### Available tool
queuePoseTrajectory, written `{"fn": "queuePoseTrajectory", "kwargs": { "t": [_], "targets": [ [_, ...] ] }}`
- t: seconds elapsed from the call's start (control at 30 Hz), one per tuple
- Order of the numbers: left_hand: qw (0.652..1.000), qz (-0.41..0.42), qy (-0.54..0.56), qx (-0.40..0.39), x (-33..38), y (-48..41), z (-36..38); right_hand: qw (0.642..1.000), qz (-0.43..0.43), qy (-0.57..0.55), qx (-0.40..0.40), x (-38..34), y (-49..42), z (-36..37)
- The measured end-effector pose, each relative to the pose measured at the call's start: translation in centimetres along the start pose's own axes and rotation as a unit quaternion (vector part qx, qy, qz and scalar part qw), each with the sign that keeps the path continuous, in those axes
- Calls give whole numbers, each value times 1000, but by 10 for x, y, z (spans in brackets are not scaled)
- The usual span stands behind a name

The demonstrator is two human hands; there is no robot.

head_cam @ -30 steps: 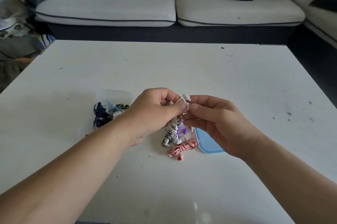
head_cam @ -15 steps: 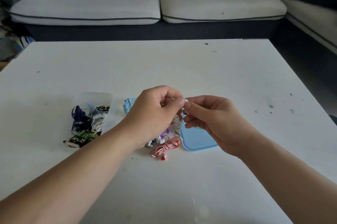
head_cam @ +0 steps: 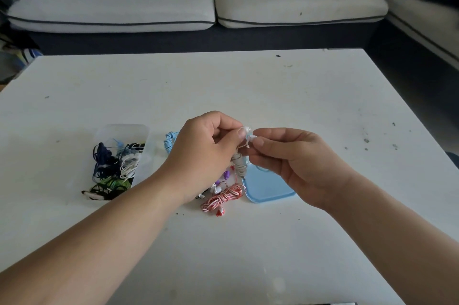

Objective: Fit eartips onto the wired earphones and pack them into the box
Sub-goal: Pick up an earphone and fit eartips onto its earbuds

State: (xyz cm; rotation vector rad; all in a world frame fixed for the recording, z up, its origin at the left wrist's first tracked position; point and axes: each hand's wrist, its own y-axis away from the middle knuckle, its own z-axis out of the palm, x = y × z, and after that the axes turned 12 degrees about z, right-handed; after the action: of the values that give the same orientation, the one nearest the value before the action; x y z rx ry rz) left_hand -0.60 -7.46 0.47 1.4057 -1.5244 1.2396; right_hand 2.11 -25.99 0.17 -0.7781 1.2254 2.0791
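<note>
**Earphones in hand above the surface: what I count**

- Sofa (head_cam: 111, 7): pale cushions with dark piping, along the far edge of my view.
- Surface (head_cam: 248, 93): white, speckled with small dark marks; it carries everything below.
- Left hand (head_cam: 201, 153): raised over the middle, thumb and forefinger pinching the white earbud (head_cam: 246, 129) of the coiled white earphones (head_cam: 239, 163), whose bundle hangs beneath the fingers.
- Right hand (head_cam: 293, 160): fingertips touching the left's, pinching a small white eartip (head_cam: 253, 137) right beside the earbud. I cannot tell whether it is seated.
- Clear box (head_cam: 124, 127): left of the hands, open, holding a tangle of dark, green and white earphones (head_cam: 111, 165).
- Blue lid (head_cam: 265, 188): flat, under the right hand.
- Red-striped earphones (head_cam: 223, 198): coiled, just beside the lid.
- Light blue earphones (head_cam: 170, 142): coiled, partly behind the left hand.
- Purple earphones (head_cam: 224, 177): mostly hidden.
</note>
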Motion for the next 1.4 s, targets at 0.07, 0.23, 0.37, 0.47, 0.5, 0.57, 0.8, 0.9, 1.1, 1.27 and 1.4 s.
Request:
{"fn": "queuePoseTrajectory", "kwargs": {
  "t": [0.07, 0.23, 0.37, 0.47, 0.5, 0.57, 0.8, 0.9, 1.1, 1.27, 1.4],
  "targets": [
    [1000, -6, 3, 3, 1, -1, 1, 999, -6, 39, 27, 1, 0, -1],
    [1000, -21, 7, -3, 2, 0, 7, 985, -58, 154, 62, 5, 1, 2],
    [999, -44, 17, 8, 2, 0, 13, 982, -63, 152, 88, 3, 2, 3],
    [996, -82, 44, 13, 2, -2, 17, 980, -61, 137, 127, -4, 1, -4],
    [994, -95, 59, 12, 2, -2, 17, 977, -65, 137, 150, -7, 0, -8],
    [990, -118, 83, 6, 2, -3, 17, 961, -73, 159, 215, -11, -5, -20],
    [985, -147, 92, -1, -2, 0, 18, 843, 20, 451, 292, 7, -33, -56],
    [984, -148, 102, -4, -3, 0, 17, 805, 38, 521, 281, 14, -39, -59],
    [983, -142, 115, -18, 0, 2, 14, 772, 21, 565, 291, 19, -41, -63],
    [982, -141, 121, -23, 2, 2, 13, 775, 6, 566, 281, 22, -39, -61],
    [982, -138, 122, -28, 2, 4, 12, 766, 9, 583, 272, 24, -41, -61]
  ]
}}
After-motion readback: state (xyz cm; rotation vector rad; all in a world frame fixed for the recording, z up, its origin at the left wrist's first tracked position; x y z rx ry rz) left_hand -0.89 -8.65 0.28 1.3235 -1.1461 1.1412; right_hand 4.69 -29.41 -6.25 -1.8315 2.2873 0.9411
